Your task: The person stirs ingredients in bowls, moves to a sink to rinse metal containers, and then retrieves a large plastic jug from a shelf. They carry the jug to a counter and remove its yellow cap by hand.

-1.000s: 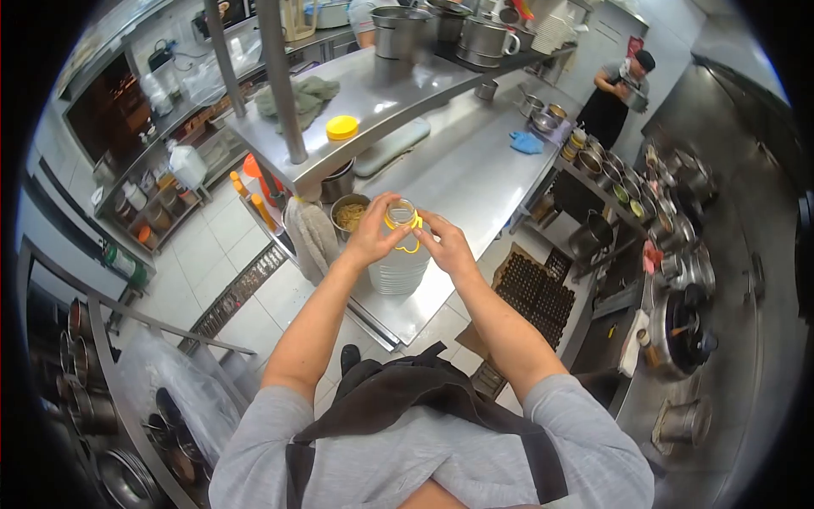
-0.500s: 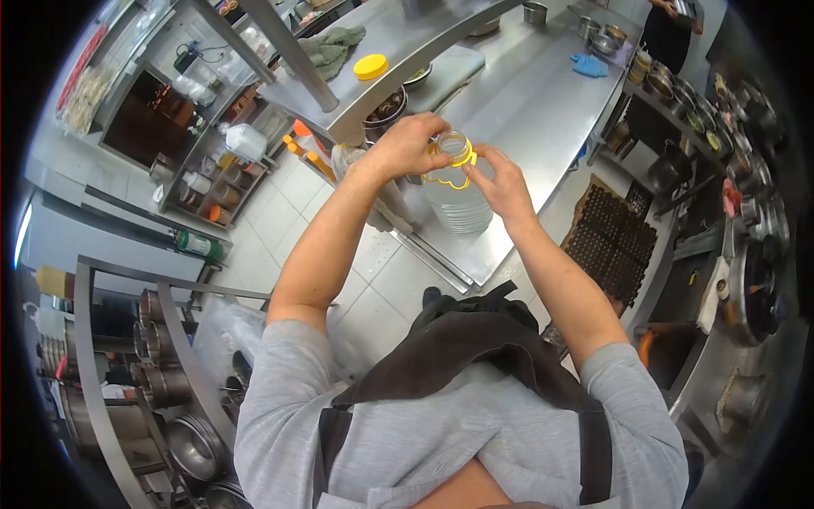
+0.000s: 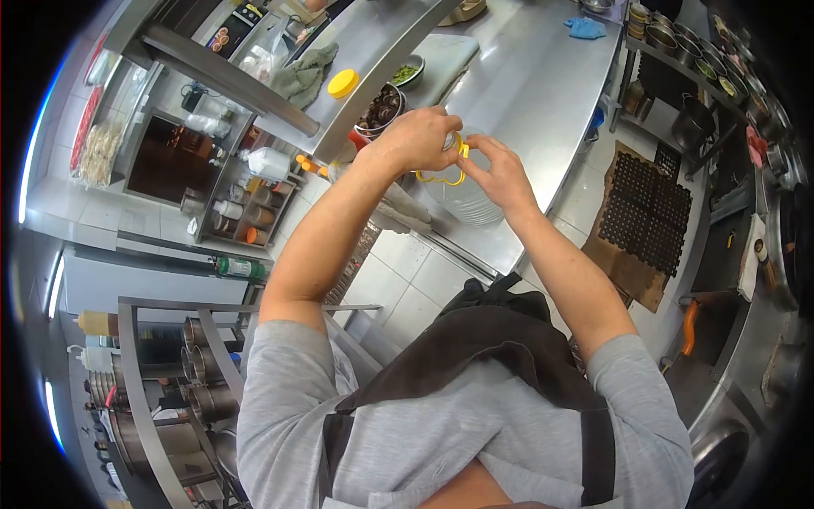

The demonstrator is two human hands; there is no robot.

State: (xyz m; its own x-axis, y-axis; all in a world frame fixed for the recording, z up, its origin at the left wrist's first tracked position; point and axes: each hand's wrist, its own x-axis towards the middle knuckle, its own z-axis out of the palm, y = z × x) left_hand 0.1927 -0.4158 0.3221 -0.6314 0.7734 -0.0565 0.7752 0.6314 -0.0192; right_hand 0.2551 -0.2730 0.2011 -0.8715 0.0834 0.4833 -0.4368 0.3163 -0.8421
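A large clear ribbed plastic jug (image 3: 477,204) stands on the steel counter, with a yellow handle (image 3: 442,180) looped at its neck. My left hand (image 3: 421,140) is closed around the jug's neck from the left, hiding most of the mouth. On the other side, my right hand (image 3: 505,176) pinches the yellow neck ring between thumb and fingers. A round yellow lid (image 3: 342,83) lies apart on the shelf, beyond my left hand.
A steel counter (image 3: 543,81) carries a pot of dark pieces (image 3: 380,110), a bowl of chopped greens (image 3: 409,71), a cutting board (image 3: 449,61) and a blue cloth (image 3: 585,28). A shelf rail (image 3: 390,68) crosses above. Black mats (image 3: 644,204) cover the floor at right.
My view has turned, shifting the surroundings. My left hand has moved over the jug's mouth, covering more of it. The right hand stays at the yellow ring.
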